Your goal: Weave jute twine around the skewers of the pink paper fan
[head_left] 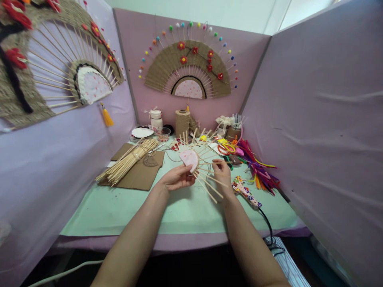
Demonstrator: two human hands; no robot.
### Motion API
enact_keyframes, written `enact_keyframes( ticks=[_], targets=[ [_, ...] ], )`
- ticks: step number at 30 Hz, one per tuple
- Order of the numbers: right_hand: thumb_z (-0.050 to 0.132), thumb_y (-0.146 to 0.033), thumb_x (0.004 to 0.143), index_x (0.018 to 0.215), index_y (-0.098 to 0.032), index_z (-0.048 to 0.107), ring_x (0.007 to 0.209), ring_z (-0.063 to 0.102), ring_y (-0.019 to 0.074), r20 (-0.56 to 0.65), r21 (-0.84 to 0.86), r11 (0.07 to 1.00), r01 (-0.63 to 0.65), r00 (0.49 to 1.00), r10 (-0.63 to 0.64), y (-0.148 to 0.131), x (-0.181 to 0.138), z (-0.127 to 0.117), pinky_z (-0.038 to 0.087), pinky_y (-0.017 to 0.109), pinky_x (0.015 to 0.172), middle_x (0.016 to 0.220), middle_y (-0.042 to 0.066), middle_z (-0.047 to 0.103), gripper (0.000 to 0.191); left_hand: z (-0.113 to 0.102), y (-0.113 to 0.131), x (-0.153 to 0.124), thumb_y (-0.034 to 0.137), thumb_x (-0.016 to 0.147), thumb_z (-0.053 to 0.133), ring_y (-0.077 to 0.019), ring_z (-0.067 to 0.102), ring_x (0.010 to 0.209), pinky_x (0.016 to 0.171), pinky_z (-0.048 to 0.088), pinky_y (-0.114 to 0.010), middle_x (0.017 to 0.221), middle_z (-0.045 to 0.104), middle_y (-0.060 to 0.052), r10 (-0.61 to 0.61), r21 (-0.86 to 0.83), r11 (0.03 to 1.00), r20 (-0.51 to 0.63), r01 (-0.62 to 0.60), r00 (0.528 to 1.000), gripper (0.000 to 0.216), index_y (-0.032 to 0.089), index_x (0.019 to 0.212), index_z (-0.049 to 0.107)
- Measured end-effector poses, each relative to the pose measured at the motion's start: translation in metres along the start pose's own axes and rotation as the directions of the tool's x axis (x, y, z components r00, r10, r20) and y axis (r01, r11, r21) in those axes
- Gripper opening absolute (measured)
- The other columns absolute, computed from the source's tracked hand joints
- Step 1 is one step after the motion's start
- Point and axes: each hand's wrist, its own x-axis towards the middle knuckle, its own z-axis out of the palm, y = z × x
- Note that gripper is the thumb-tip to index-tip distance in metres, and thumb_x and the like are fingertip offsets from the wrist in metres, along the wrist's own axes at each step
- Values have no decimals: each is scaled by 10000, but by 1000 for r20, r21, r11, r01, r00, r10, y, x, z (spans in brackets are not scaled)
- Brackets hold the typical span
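My left hand (181, 177) grips a small fan frame (189, 158) by its half-round centre, covered in pink spotted cloth. Thin wooden sticks (209, 186) spread out from that centre, upward and to the right. Beside the right-hand sticks, my right hand (221, 175) is closed in a pinch. A thin strand of twine (208, 166) curves between the sticks and its fingertips; the exact grip is small and partly hidden. To the right of this hand lies a patterned glue gun (247, 192) with a black cord.
A bundle of sticks (131, 159) lies on cardboard (146, 175) at left, near a protractor (150, 161). Behind stand a twine spool (182, 122) and white jar (156, 120). Scissors (226, 149) and pipe cleaners (260, 167) lie right. A finished fan (191, 63) hangs behind.
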Motion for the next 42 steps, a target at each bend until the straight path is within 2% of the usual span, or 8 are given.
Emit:
enact_keyframes(
  ticks=[4,7,10,12,14,20,34,42],
  targets=[
    [482,-298,750,944,-170,553,859,514,171,-245,-25,999,41,968,-46,-6,0,-7,389,325,807,923,40,563,243,-7,5,7,209,755,651,-96,590,605,597,487,-218,716,632,-38,244,51,970,-239,-239,940,150,147,843,545],
    [472,-287,797,942,-171,545,892,509,176,-321,-150,954,260,900,-296,-19,-8,-6,380,331,827,948,57,554,200,-8,6,11,210,760,640,-91,592,602,589,479,-208,698,629,-20,362,129,932,-352,-338,863,153,164,851,525],
    [521,-264,810,866,-194,586,921,512,180,17,-328,774,541,823,-568,-31,-23,1,328,345,882,909,41,595,112,-6,4,13,212,750,642,-84,587,594,585,471,-203,703,625,-13,384,194,923,-390,-333,837,165,166,853,522],
    [547,-253,813,821,-210,619,940,509,184,239,-401,666,629,774,-586,-34,-32,7,273,357,908,887,27,629,84,-3,2,14,214,730,657,-82,584,600,593,467,-204,721,623,-11,387,241,918,-386,-314,837,192,166,866,531],
    [553,-250,822,818,-222,640,944,500,187,323,-468,612,637,768,-553,-34,-36,11,237,363,902,887,20,649,91,1,-2,14,216,704,677,-84,583,618,616,468,-213,759,626,-15,385,275,914,-363,-297,849,237,167,893,543],
    [574,-286,822,800,-233,665,912,470,196,338,-585,558,589,802,-493,-27,-33,11,199,364,853,873,20,656,108,9,-10,13,243,650,708,-96,566,686,667,467,-238,876,620,-45,404,353,888,-289,-296,868,288,146,887,576],
    [569,-298,825,773,-229,663,871,461,190,375,-594,520,614,783,-496,-27,-38,13,206,360,830,816,12,644,127,3,-13,13,263,672,709,-92,582,683,672,475,-239,899,626,-55,325,357,906,-238,-229,915,299,155,916,573],
    [515,-220,827,973,-207,624,936,542,179,130,-510,596,620,741,-659,-36,-40,6,286,370,893,947,46,610,182,-3,-6,15,239,698,702,-92,598,664,612,474,-204,829,626,-39,276,201,954,-302,-222,913,257,167,900,561]
  ],
)
